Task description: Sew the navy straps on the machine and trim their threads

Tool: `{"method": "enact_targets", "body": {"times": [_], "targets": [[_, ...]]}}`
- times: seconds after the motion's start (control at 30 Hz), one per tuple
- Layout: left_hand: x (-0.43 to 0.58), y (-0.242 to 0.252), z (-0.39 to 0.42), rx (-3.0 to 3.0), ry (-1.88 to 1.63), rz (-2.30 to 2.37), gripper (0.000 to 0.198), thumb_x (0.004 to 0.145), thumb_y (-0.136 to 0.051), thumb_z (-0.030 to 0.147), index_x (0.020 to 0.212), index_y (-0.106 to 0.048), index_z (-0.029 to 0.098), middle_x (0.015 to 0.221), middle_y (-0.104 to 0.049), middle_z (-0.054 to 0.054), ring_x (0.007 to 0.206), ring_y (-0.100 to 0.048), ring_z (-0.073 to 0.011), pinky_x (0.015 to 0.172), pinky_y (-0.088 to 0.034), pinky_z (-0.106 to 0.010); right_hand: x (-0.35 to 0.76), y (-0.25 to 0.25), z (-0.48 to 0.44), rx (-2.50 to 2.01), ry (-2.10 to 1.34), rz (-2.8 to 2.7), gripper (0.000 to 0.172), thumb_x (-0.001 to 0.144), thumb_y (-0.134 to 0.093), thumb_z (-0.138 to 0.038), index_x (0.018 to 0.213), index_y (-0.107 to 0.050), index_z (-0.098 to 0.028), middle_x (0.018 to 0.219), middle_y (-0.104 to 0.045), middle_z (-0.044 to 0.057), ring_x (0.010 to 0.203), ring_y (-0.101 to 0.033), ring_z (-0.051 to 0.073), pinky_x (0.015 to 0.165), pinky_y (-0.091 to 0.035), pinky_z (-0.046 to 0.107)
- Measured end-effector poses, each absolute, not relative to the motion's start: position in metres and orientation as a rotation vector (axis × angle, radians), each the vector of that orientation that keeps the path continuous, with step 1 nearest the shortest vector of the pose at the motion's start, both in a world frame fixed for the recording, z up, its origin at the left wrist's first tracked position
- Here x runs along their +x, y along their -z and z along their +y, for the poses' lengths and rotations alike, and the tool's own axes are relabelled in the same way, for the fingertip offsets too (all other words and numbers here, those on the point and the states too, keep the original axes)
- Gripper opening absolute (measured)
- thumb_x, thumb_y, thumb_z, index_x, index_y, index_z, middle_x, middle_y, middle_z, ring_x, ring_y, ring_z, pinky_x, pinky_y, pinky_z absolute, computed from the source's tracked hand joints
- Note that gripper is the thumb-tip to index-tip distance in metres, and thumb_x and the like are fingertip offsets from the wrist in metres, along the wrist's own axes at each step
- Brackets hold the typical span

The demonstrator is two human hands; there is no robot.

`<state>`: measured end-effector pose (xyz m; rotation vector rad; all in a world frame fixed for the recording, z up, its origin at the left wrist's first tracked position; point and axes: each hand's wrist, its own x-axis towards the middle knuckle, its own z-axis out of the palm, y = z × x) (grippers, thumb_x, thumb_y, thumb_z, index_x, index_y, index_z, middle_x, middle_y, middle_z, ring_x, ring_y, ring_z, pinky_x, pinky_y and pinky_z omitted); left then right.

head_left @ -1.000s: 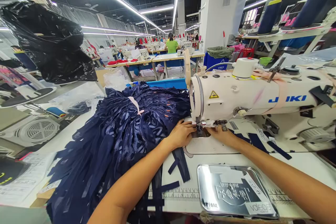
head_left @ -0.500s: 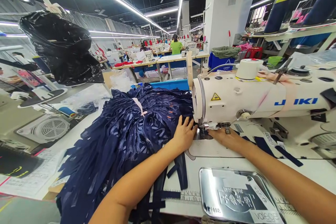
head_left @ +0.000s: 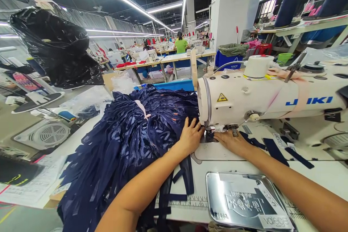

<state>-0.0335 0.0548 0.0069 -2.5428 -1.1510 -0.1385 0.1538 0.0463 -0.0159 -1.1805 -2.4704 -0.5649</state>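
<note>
My left hand (head_left: 191,136) lies flat with its fingers spread, at the edge of a big bundle of navy lace garment pieces (head_left: 130,134). Its fingertips reach the left side of the presser foot (head_left: 210,136) on a white sewing machine (head_left: 244,98). On the other side of the foot, my right hand (head_left: 231,142) is low on the machine bed, fingers together and pointing at the needle area. The machine's thread parts partly cover those fingertips, and anything they pinch is too small to make out. A pale tie (head_left: 141,108) cinches the bundle.
A shiny metal tin lid (head_left: 244,199) lies near the table's front edge, over a printed ruler (head_left: 190,206). Navy strips (head_left: 274,151) and labels are scattered right of my right hand. A black plastic bag (head_left: 54,47) hangs at left. A person in green (head_left: 180,45) sits farther back.
The view has shifted slightly. Both hands stay by the presser foot; the right hand's fingers sit a little more in sight and closer to the foot. The bundle looks unmoved.
</note>
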Motion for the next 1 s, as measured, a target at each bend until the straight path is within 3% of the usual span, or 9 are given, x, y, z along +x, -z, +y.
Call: {"method": "enact_targets", "body": {"times": [0.33,0.57,0.8,1.0], "targets": [[-0.031,-0.006,0.062,-2.579,0.137,-1.167,0.030,0.081,-0.040,0.013,0.103,-0.061,0.018,0.111,-0.058,-0.009,0.114,-0.043,-0.0288,0.101,-0.021,-0.059,0.145,0.018,0.039,-1.299,0.668,-2.404,0.033,0.084,-0.038,-0.010,0.075,-0.068,-0.019,0.056,-0.063,0.007,0.056,-0.059,0.022,0.053,-0.044,0.030],[-0.028,-0.006,0.068,-2.598,0.151,-1.167,0.031,0.079,-0.043,0.012,0.104,-0.061,0.018,0.112,-0.058,-0.010,0.115,-0.042,-0.0290,0.101,-0.022,-0.059,0.143,0.029,0.038,-1.447,0.637,-2.333,0.022,0.081,-0.048,-0.013,0.078,-0.068,-0.022,0.058,-0.064,0.006,0.061,-0.060,0.023,0.057,-0.047,0.032],[-0.027,-0.005,0.068,-2.584,0.135,-1.165,0.029,0.082,-0.040,0.015,0.104,-0.060,0.018,0.120,-0.053,-0.009,0.117,-0.040,-0.0293,0.100,-0.023,-0.059,0.145,0.036,0.043,-1.364,0.672,-2.363,0.027,0.085,-0.041,-0.015,0.076,-0.067,-0.019,0.060,-0.065,0.007,0.058,-0.060,0.023,0.056,-0.046,0.032],[-0.034,-0.001,0.032,-2.503,0.138,-1.056,0.028,0.083,-0.045,0.019,0.105,-0.058,0.011,0.124,-0.048,-0.015,0.119,-0.038,-0.0323,0.090,-0.036,-0.044,0.161,0.065,0.052,-1.080,0.842,-2.286,0.036,0.081,-0.033,-0.010,0.091,-0.067,-0.018,0.078,-0.068,0.012,0.053,-0.057,0.022,0.050,-0.044,0.036]]}}
